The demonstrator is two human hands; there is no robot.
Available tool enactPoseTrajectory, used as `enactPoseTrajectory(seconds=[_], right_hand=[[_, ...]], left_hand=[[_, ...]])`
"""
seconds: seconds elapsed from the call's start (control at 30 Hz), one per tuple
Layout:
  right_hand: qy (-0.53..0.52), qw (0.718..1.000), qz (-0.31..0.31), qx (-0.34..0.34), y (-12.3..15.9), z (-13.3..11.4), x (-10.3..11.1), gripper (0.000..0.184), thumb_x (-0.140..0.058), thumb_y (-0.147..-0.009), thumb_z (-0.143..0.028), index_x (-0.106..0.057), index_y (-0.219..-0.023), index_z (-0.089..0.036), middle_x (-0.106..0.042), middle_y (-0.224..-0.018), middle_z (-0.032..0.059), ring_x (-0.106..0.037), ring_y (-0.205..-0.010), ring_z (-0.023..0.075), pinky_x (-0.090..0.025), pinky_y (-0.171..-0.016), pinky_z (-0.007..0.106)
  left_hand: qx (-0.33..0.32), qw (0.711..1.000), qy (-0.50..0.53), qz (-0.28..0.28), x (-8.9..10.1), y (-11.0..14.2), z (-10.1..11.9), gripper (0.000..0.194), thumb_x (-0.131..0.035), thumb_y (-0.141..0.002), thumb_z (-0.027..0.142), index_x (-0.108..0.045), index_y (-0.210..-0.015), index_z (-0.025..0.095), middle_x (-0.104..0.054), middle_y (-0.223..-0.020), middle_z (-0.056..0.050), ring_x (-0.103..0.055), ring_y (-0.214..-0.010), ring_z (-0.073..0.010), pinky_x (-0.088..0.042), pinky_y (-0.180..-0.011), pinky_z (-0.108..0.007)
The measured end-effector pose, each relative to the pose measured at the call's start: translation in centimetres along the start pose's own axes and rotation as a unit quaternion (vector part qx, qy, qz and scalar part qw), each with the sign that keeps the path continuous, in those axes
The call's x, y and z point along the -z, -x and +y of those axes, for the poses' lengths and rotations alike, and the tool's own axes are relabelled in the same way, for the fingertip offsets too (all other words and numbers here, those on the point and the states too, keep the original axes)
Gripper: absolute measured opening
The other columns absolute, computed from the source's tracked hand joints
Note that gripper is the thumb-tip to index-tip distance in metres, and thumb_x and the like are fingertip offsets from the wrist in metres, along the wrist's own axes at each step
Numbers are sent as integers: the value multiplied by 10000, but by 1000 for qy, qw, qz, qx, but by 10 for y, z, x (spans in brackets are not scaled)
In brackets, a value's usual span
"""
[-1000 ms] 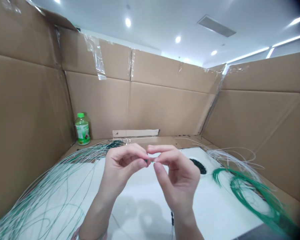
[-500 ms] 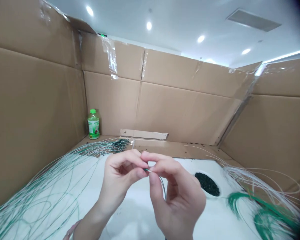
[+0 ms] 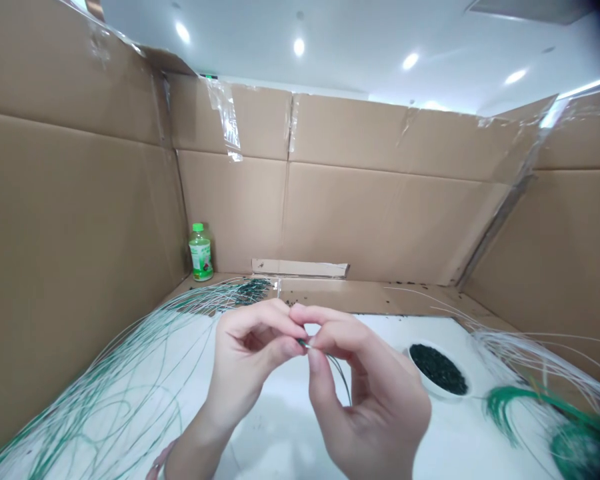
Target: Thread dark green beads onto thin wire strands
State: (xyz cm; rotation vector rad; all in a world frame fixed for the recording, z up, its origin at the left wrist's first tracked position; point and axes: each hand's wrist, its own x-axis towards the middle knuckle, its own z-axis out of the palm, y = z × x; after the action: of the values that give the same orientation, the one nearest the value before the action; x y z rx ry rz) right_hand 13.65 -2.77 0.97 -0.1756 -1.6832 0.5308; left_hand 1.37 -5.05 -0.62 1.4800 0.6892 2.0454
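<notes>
In the middle of the head view both hands are raised over the white tabletop, fingertips meeting. My left hand (image 3: 253,360) is closed in a pinch on a small dark green piece (image 3: 301,342), mostly covered by the fingers. My right hand (image 3: 373,387) pinches the pale end of a thin wire right beside that piece. Below the right fingers hang dark thin strands (image 3: 344,375), curving down behind the thumb. Whether the wire end is inside the green piece or only against it, I cannot tell.
Long green and white wires (image 3: 105,387) with dark tips (image 3: 253,291) spread along the left. At right stand a white bowl of small dark pieces (image 3: 439,369), a green wire bundle (image 3: 520,400) and white wires (image 3: 535,347). A green-capped bottle (image 3: 201,253) stands by the cardboard walls (image 3: 395,220).
The view has shifted slightly, so hands, bottle and bowl appear in different places. Both hands keep the same pinch, fingertips together.
</notes>
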Motion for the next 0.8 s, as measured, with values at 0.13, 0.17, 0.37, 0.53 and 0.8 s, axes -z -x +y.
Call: enactPoseTrajectory(seconds=[0.13, 0.17, 0.37, 0.53, 0.8], right_hand=[[16, 999, -31, 16, -3, 1, 4, 213, -533, -748, 17, -564, -828, -178, -700, -977, 25, -667, -938, 103, -564, -753, 143], [19, 999, -39, 18, -3, 1, 5, 211, -530, -752, 24, -566, -829, -169, -698, -960, 28, -663, -946, 98, -557, -765, 133], [-15, 999, -30, 6, -2, 4, 2, 180, -570, -781, 3, -614, -831, -165, -717, -965, 23, -678, -919, 96, -554, -763, 130], [-65, 997, 14, -24, -1, 8, -3, 200, -617, -758, 1, -647, -811, -190, -733, -929, 1, -702, -871, 121, -571, -760, 180], [-76, 996, 22, -40, -2, 8, 0, 215, -644, -734, 7, -674, -783, -200, -745, -888, -16, -714, -826, 122, -582, -742, 181]], left_hand=[[-33, 996, -76, -22, 5, -5, 10, 22, -751, -723, 218, -747, -739, 233, -697, -698, -18, -627, -634, -110, -511, -562, -178], [-42, 993, -103, -32, 6, -6, 13, 36, -747, -725, 192, -747, -740, 224, -700, -696, -19, -631, -641, -112, -514, -570, -179], [-70, 985, -155, -30, 10, -6, 18, 89, -740, -729, 164, -742, -772, 242, -704, -677, 10, -634, -630, -94, -519, -585, -163], [-100, 984, -146, -3, 7, -4, 13, 113, -742, -727, 163, -737, -799, 250, -708, -679, 23, -645, -634, -90, -537, -605, -164], [-108, 973, -201, -9, 4, -4, 19, 179, -668, -773, 68, -706, -813, 238, -701, -698, 46, -648, -662, -70, -534, -611, -130]])
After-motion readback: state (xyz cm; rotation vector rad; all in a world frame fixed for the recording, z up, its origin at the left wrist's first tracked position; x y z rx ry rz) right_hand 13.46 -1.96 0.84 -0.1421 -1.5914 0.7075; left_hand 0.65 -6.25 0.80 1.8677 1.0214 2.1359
